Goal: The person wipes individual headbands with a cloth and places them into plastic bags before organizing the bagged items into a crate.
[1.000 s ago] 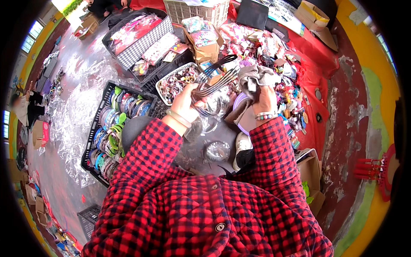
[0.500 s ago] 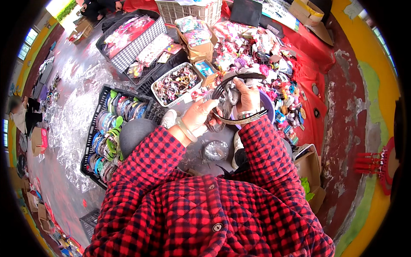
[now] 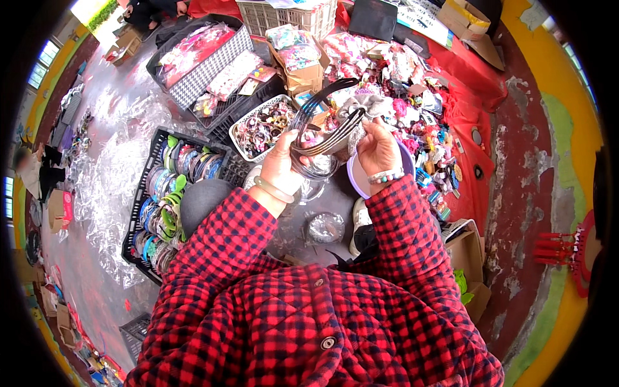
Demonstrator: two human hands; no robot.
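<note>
Headbands: a bunch of thin dark arcs, fanned, held up between both my hands above a white basket and a round lilac tub. Going left to right. Far left, crumpled clear plastic sheeting covers the floor. Next, a black crate packed with coloured hoops standing on edge; its near corner sits just beside my left sleeve. Left hand, pale green bangle at the wrist, fingers curled shut around the lower ends of the bands, thumb on top. Bands rise from that grip, arch up and right; the top arcs spread apart, one carries a grey fabric bow near its right end. Right hand, beaded bracelet at the wrist, fingers pinched closed on the bands' right ends just below the bow. Hands are near each other, not touching. Below them, a clear plastic bag lies on dark ground between my sleeves. Right of my right hand, a heap of small packed hair accessories on red cloth, close to the knuckles. Beyond the cloth's edge, bare worn red floor, then a yellow-green wall. Tight on both sides; open room is above the hands and on that floor strip.
</note>
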